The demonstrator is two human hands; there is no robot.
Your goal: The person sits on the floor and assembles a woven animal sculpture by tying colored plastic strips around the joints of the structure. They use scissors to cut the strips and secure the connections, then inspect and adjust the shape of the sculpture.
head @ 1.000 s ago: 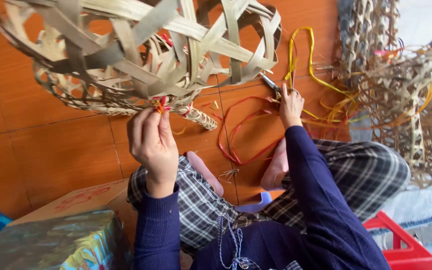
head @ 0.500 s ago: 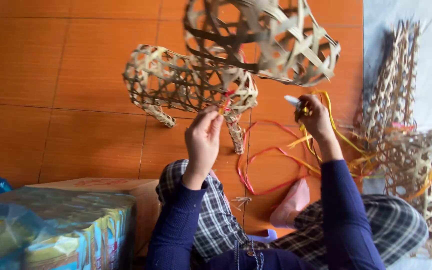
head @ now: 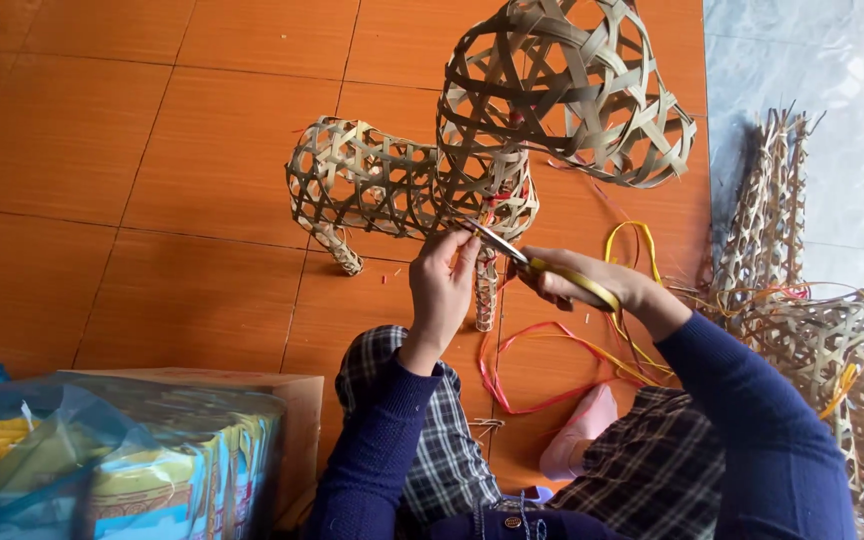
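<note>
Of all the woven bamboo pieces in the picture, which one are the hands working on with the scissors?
The animal-shaped woven figure in the middle of the orange floor. Both the left hand and the right hand with scissors meet at it; the other woven pieces lie untouched at the edges.

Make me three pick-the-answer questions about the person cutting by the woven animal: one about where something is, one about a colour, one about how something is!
1. Where is the woven bamboo animal?
A. On the orange tile floor
B. On a shelf
C. In a bag

2. What colour are the handles of the scissors?
A. Blue
B. Yellow
C. Black

3. How is the left hand?
A. Flat on the floor
B. Inside a pocket
C. Fingers pinching at the animal's neck

Answers: 1 A, its legs stand on the tiles. 2 B, yellow shows in the right hand. 3 C, its fingertips meet beside the blades.
</note>
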